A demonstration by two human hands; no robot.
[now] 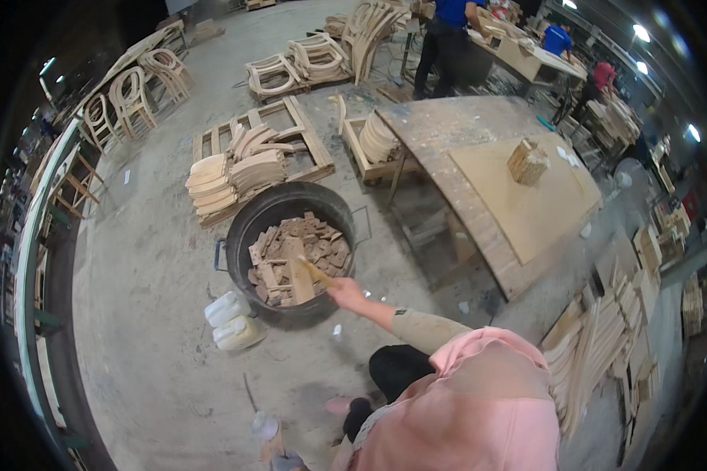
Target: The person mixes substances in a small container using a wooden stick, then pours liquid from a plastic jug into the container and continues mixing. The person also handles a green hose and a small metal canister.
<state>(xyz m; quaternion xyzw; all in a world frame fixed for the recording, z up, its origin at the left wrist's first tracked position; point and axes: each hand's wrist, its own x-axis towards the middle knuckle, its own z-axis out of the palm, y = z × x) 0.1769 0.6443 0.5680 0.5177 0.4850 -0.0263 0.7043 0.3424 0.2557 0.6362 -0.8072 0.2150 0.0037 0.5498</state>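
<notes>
Bare right hand [347, 293] gripping a narrow yellowish wooden strip [317, 272] over a round black tub [247, 212] of brown wood offcuts.
The fingers are curled closed around the strip's near end; separate fingers are too small to tell. Its long axis runs from the fist toward the picture's upper left, the free end pointing to the tub's middle, beside a flat tan wooden board [300, 284]; whether they touch, I cannot tell.
</notes>
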